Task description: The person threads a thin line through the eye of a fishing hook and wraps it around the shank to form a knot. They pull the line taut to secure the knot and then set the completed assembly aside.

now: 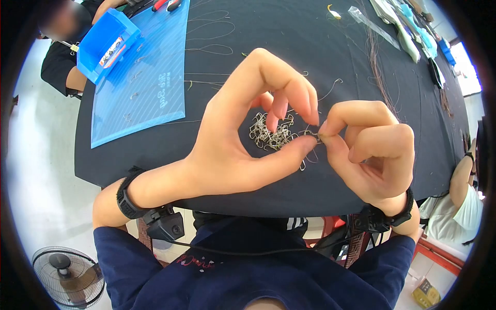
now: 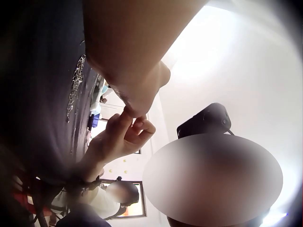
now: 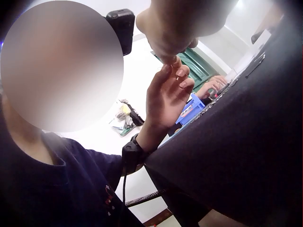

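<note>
Near the table's front edge, my right hand [image 1: 380, 147] pinches a small fish hook [image 1: 316, 134] between thumb and forefinger, its other fingers curled in. My left hand [image 1: 227, 129] arches in a C shape from the left. Its thumb tip and forefinger tip stand apart on either side of the hook's free end. Thin line [image 1: 315, 155] loops below the left thumb tip. Under the left hand lies a pile of metal fish hooks [image 1: 268, 135], partly hidden by its fingers. In the right wrist view, the fingertips of my left hand [image 3: 165, 106] overlap those of the right.
A blue mat [image 1: 150, 88] on the left holds several hooks, with lines trailing right. A blue bin [image 1: 106, 44] stands on its far corner. Red-handled pliers [image 1: 166, 5] lie beyond. Long brown strands [image 1: 377, 67] and plastic packets [image 1: 395, 18] lie on the right. Other people sit at both sides.
</note>
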A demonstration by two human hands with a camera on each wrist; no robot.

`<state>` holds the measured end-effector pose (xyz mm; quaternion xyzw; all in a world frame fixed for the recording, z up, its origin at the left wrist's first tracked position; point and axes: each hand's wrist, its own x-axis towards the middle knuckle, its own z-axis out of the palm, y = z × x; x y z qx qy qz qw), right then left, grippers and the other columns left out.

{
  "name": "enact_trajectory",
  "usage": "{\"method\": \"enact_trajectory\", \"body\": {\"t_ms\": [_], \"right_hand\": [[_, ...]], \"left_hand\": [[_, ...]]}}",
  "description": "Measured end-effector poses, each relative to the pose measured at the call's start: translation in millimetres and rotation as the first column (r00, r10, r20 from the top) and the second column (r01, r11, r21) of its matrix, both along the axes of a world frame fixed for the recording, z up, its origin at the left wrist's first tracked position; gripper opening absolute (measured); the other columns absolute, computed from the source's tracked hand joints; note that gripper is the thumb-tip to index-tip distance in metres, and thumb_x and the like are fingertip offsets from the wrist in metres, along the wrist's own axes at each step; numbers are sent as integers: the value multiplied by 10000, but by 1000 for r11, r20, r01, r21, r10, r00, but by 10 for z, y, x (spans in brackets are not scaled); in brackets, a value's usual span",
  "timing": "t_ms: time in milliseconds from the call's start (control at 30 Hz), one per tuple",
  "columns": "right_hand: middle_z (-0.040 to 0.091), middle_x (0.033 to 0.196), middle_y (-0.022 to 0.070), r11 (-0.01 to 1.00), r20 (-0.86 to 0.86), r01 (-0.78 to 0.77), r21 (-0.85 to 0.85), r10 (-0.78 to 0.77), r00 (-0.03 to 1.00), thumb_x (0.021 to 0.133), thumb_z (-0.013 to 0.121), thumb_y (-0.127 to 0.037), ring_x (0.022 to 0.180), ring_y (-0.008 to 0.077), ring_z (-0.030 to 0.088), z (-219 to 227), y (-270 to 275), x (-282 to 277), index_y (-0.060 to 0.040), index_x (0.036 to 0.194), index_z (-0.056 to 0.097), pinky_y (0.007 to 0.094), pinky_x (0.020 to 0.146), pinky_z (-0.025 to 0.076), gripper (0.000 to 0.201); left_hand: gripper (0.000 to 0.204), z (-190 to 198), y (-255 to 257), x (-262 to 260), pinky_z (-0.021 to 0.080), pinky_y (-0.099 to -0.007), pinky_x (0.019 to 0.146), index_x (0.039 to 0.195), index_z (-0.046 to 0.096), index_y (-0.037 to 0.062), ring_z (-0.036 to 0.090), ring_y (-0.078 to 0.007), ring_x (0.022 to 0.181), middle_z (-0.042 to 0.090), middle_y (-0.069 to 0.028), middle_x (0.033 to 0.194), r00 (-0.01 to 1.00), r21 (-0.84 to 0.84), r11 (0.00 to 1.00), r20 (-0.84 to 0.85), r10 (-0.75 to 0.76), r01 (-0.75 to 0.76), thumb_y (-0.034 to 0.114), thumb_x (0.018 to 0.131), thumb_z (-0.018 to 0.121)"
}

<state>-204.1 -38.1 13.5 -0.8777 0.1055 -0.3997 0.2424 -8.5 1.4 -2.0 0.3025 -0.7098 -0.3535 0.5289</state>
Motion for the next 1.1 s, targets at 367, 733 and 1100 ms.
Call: {"method": "enact_trajectory", "body": {"t_ms": [367,733,1100], "right_hand": [[607,938,194,1000,-5,-21,2,21,1000,701,644,172,507,40,425,-8,-5,3,-68,852,438,178,492,377,351],[610,936,196,1000,-9,-11,12,12,1000,691,636,184,505,43,423,-1,-8,-1,-71,846,438,186,497,383,358],[604,932,216,999,-3,-11,-46,11,1000,705,623,180,517,48,444,-9,-20,6,-61,865,428,182,495,380,349]], "left_hand": [[321,-43,-14,34,390,-221,677,884,442,78,518,-100,749,542,-60,853,999,-26,999,28,-21,21,-121,712,627],[280,-2,14,51,369,-222,705,906,455,62,488,-113,778,528,-76,883,1000,23,1000,16,-8,7,-73,726,622],[281,-45,11,47,385,-219,662,889,487,44,500,-115,760,540,-83,890,978,-234,971,183,97,-53,-133,703,602]]}}
